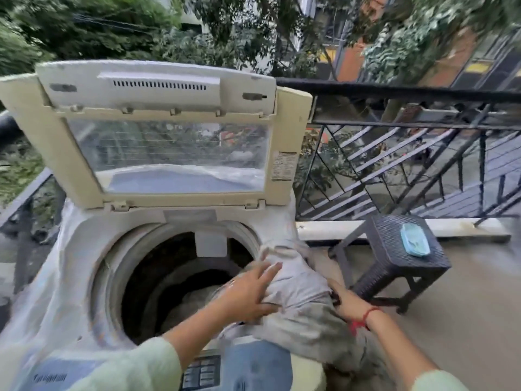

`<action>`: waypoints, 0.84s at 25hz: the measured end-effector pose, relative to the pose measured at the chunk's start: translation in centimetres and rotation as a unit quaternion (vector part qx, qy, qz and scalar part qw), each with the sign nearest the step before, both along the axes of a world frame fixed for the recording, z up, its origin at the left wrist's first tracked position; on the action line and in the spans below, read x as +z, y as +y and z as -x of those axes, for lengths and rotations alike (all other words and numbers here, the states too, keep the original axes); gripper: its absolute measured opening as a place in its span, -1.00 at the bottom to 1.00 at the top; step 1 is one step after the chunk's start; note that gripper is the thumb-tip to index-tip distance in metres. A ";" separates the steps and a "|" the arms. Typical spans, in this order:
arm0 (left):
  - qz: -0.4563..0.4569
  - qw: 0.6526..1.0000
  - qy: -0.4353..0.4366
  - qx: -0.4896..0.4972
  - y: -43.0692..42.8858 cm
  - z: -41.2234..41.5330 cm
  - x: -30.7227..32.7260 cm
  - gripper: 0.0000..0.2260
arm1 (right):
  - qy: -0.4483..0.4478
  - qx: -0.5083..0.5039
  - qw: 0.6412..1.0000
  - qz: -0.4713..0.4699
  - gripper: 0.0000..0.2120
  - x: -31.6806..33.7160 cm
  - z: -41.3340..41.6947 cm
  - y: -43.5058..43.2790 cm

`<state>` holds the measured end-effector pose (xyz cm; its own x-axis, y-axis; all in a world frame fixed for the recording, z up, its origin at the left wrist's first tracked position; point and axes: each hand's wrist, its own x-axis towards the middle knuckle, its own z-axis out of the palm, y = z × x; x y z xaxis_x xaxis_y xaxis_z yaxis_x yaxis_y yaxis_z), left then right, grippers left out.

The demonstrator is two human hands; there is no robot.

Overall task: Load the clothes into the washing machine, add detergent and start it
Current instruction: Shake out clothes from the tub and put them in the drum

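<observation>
A top-loading washing machine (84, 249) stands in front of me with its lid (158, 131) raised and the dark drum (174, 277) open. A pale grey garment (298, 289) hangs over the drum's right rim and down the machine's right side. My left hand (251, 292) lies on the garment with fingers spread, thumb tucked under a fold. My right hand (348, 301) grips the garment's right edge; a red thread circles that wrist. The control panel (201, 372) shows at the bottom, partly hidden by my sleeve.
A dark woven stool (394, 263) stands to the right of the machine with a light blue pouch (414, 239) on top. A black metal railing (394, 153) runs behind along the balcony edge. A plastic cover wraps the machine's body.
</observation>
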<state>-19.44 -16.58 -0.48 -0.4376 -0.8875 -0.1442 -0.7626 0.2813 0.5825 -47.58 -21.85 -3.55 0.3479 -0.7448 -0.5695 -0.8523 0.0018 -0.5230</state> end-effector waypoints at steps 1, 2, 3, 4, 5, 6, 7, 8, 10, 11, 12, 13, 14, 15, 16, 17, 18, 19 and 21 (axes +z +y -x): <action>0.047 0.999 -0.026 0.004 0.1 0.7 -1.5 -0.29 | -0.029 -0.042 0.999 -0.003 -0.39 -1.6 0.2 1.2; 0.098 0.994 -0.047 0.018 0.1 0.9 -2.3 -0.38 | -0.053 -0.098 0.994 0.023 -0.44 -2.4 0.1 2.4; 0.144 0.987 -0.060 0.028 0.0 0.7 -2.4 -0.45 | -0.085 -0.157 0.982 0.053 -0.49 -2.3 -0.1 3.6; 0.181 0.981 -0.068 0.031 -0.2 0.3 -2.1 -0.49 | -0.119 -0.209 0.967 0.080 -0.52 -1.9 -0.2 5.0; 0.209 0.975 -0.070 0.031 -0.3 -0.1 -1.3 -0.48 | -0.159 -0.256 0.949 0.091 -0.54 -1.6 -0.1 6.0; 0.237 0.968 -0.079 0.025 -0.5 -0.5 -0.6 -0.43 | -0.200 -0.282 0.935 0.073 -0.58 -0.7 -0.2 6.9; 0.275 0.957 -0.088 0.014 -0.7 -0.8 0.5 -0.38 | -0.234 -0.269 0.933 0.053 -0.57 0.2 -0.3 8.0; 0.313 0.944 -0.102 -0.003 -1.0 -1.1 1.6 -0.38 | -0.264 -0.237 0.934 0.032 -0.51 1.3 -0.7 9.1; 0.363 0.922 -0.127 -0.041 -1.1 -1.9 3.9 -0.51 | -0.233 -0.218 0.938 0.134 -0.54 2.6 -1.6 10.2; 0.377 0.915 -0.136 -0.049 -0.9 -2.6 4.9 -0.54 | -0.197 -0.240 0.924 0.223 -0.60 3.4 -2.3 10.1; 0.391 0.909 -0.140 -0.045 -0.8 -3.6 5.8 -0.55 | -0.155 -0.251 0.904 0.308 -0.65 5.1 -3.4 9.8; 0.406 0.903 -0.138 -0.022 -0.8 -4.9 6.8 -0.53 | -0.112 -0.236 0.878 0.402 -0.65 7.4 -4.6 9.3; 0.426 0.895 -0.130 0.013 -0.7 -6.4 8.2 -0.51 | -0.072 -0.214 0.836 0.501 -0.62 10.1 -5.9 8.3; 0.450 0.883 -0.123 0.054 -0.5 -8.0 10.0 -0.50 | -0.044 -0.177 0.786 0.590 -0.60 13.1 -7.1 7.3; 0.477 0.865 -0.123 0.095 0.1 -9.9 12.0 -0.51 | -0.047 -0.137 0.735 0.663 -0.60 16.4 -9.0 6.5; 0.500 0.846 -0.132 0.132 1.1 -11.7 13.8 -0.53 | -0.082 -0.105 0.693 0.709 -0.60 19.3 -11.3 6.4; 0.514 0.828 -0.147 0.168 2.2 -13.4 15.1 -0.55 | -0.142 -0.094 0.674 0.719 -0.60 21.5 -14.2 6.7; 0.515 0.816 -0.164 0.207 3.4 -15.3 15.9 -0.56 | -0.222 -0.090 0.677 0.696 -0.59 23.0 -17.3 6.9; 0.459 0.812 -0.222 0.284 5.1 -19.6 15.1 -0.61 | -0.304 -0.070 0.729 0.610 -0.55 22.3 -23.3 7.1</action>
